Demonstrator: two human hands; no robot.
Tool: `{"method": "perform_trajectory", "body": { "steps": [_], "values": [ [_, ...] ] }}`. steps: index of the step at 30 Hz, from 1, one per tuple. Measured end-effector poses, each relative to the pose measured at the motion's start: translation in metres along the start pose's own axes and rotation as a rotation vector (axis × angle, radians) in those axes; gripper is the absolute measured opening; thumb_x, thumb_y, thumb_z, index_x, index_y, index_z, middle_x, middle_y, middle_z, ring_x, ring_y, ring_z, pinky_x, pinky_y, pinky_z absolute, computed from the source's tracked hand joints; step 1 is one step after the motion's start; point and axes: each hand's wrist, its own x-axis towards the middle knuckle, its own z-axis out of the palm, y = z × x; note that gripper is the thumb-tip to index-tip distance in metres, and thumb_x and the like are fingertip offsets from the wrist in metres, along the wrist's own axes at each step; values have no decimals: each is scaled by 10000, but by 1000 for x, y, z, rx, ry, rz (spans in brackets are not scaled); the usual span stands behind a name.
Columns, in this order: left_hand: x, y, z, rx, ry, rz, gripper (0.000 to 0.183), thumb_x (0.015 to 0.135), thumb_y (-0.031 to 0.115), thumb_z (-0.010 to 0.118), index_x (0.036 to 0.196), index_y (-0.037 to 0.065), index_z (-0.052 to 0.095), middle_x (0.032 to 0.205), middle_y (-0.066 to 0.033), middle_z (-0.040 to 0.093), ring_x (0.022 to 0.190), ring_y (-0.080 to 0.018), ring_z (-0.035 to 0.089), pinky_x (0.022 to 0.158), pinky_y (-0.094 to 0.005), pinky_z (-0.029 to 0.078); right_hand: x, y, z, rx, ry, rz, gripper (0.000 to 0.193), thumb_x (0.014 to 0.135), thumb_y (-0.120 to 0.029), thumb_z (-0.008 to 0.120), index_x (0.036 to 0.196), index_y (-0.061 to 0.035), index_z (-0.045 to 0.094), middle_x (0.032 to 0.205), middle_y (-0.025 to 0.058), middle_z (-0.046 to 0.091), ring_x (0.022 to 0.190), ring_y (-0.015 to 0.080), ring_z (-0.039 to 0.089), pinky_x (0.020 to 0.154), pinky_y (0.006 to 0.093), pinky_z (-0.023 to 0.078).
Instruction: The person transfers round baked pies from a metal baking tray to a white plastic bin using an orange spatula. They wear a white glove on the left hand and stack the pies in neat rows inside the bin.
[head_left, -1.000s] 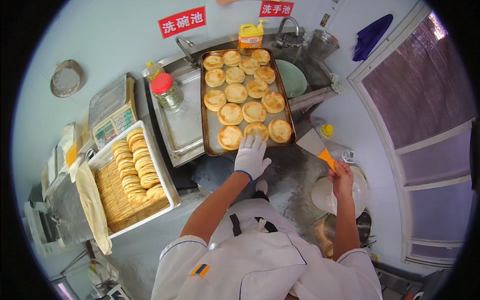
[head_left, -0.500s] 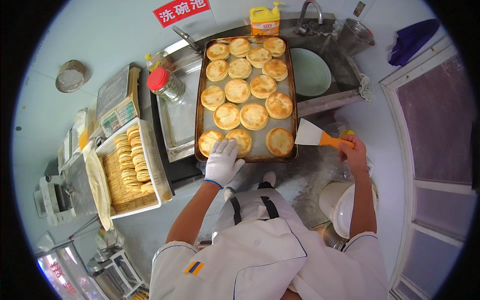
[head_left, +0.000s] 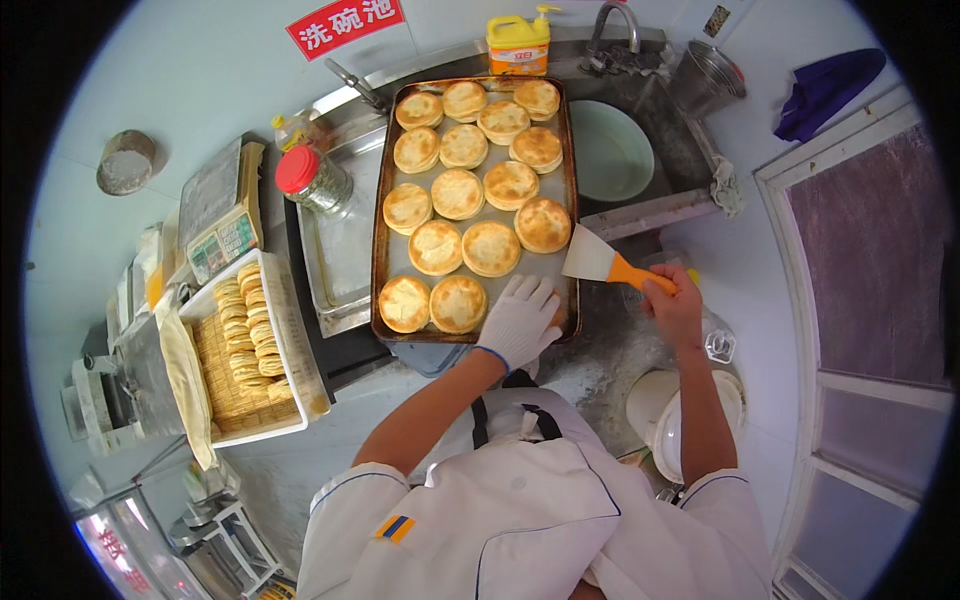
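The left hand [head_left: 520, 318], in a white knitted glove with a blue-edged cuff, is open, its fingers stretched out over a bread [head_left: 556, 306] at the tray's near right corner; the glove hides most of that bread, so how firmly it presses cannot be told. The bare right hand [head_left: 675, 300] is closed round the smooth orange handle of a scraper [head_left: 588, 256], whose flat, flared, pale blade reaches over the tray's right rim.

The tray [head_left: 540, 266] is a rectangle of greyish metal with a dark, browned rim. On it lie thick round breads [head_left: 458, 304], pale at the sides, blotched golden brown on top, set close together with some touching.

Left of the tray is a shallow shiny metal basin [head_left: 345, 255], with a clear jar [head_left: 320, 188] under a red lid at its far left side. Further left, a white plastic crate [head_left: 292, 330] lined with a slatted mat [head_left: 215, 375] holds rows of thin flat breads [head_left: 252, 330]; a limp cream cloth [head_left: 185, 390] hangs over its left edge, and a scale [head_left: 222, 240] stands behind.

A round pale green bowl [head_left: 612, 150] sits just right of the tray, a yellow pump bottle [head_left: 518, 45] beyond the far rim. A white tub [head_left: 656, 405] stands below the right forearm.
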Motion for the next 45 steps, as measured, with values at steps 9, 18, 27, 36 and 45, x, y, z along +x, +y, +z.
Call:
{"method": "perform_trajectory", "body": {
  "steps": [9,18,27,36,45],
  "values": [
    [15,-49,-39,-127,-107,-216,275,909,229,695,1087,20,685,1214,-150,678,1124,-350,647,1000,-441,510,-38,31,41,184,53,220,333,1015,-126,665,1294,32,574,1073,143,706,797,180,758,605,292,626],
    [104,-97,7,119,66,78,336,875,129,666,1196,42,618,1343,-193,595,1188,-375,603,1010,-498,496,-77,36,105,660,88,425,409,1061,-125,584,1426,14,459,1284,151,638,1022,283,762,684,359,659],
    [111,-112,8,-14,51,15,224,932,153,633,1128,44,623,1224,-161,635,1134,-367,636,947,-482,528,-54,54,144,832,149,407,433,1077,-150,574,1458,20,457,1240,142,652,984,279,752,765,390,646],
    [89,-109,-52,-214,94,-132,404,1003,217,594,1367,49,639,1459,-238,591,1336,-423,563,1116,-462,472,-41,31,123,581,52,90,403,1076,-128,570,1444,20,503,1167,148,694,896,222,764,694,304,614],
    [18,-125,-52,-74,109,-153,381,928,136,658,1293,31,632,1442,-236,583,1314,-474,561,1088,-501,492,-27,36,123,681,-141,399,418,1042,-139,603,1419,22,522,1178,156,692,859,257,764,639,322,627]
  ]
}}
